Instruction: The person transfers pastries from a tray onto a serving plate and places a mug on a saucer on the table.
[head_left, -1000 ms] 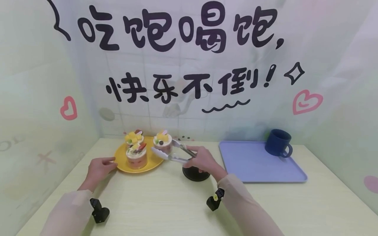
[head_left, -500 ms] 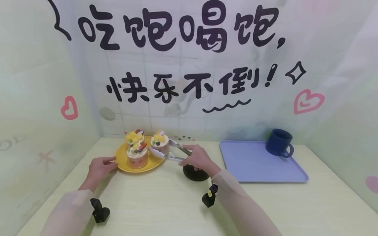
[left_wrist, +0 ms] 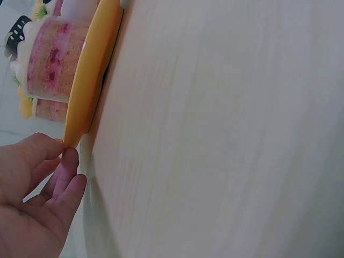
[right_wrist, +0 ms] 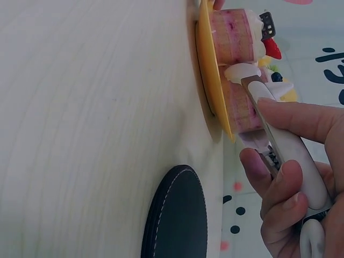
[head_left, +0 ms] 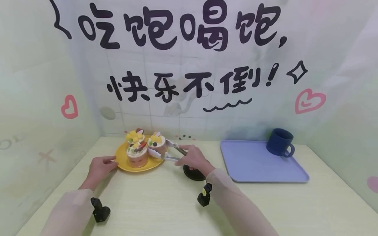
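My left hand (head_left: 101, 168) pinches the left rim of a yellow plate (head_left: 120, 157) between thumb and fingertips, as the left wrist view shows up close. On the plate stand three small layered cakes topped with cream and fruit: a front cake (head_left: 137, 155), a back-left cake (head_left: 134, 137) and a right-hand cake (head_left: 157, 142). My right hand (head_left: 193, 159) grips a pair of metal tongs (right_wrist: 295, 156). The tongs' arms lie on either side of the right-hand cake, which sits on the plate close beside the front cake. Part of that cake is hidden behind the tongs' tips.
A black round coaster (right_wrist: 180, 220) with a stitched edge lies on the table (head_left: 153, 203) beneath my right hand. Further right is a light blue tray (head_left: 257, 167), with a dark blue mug (head_left: 279, 142) at its back right corner. A printed backdrop stands behind.
My right hand and the tongs have moved left, and the right-hand cake has shifted left on the plate with them, nearer the other cakes. The left hand keeps its place on the rim.
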`<state>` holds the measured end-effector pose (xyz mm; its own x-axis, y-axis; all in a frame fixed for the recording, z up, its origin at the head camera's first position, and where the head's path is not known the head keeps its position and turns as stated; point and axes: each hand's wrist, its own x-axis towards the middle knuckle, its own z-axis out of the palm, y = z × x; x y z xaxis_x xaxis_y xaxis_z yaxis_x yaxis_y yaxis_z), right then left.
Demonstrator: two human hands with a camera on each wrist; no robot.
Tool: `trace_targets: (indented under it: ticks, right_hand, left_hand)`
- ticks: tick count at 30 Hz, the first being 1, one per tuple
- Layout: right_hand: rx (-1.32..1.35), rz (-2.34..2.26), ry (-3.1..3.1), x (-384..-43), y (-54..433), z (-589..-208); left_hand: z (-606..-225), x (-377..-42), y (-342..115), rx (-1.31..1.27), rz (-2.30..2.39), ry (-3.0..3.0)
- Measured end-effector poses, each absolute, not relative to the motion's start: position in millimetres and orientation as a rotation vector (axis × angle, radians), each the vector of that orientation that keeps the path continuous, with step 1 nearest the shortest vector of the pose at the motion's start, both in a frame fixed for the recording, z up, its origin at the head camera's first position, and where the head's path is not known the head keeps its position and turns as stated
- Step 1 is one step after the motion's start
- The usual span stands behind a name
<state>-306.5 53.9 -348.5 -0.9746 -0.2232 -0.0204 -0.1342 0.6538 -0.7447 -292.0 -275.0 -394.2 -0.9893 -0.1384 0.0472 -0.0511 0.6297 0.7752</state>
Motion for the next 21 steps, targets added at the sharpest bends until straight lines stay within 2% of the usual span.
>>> trace_targets:
  ticks: [21]
  right_hand:
    - [-0.275, -1.256, 2.746, -309, 44, -362]
  left_hand:
    - [-393, -292, -273, 0.190, -1.321, -2.752]
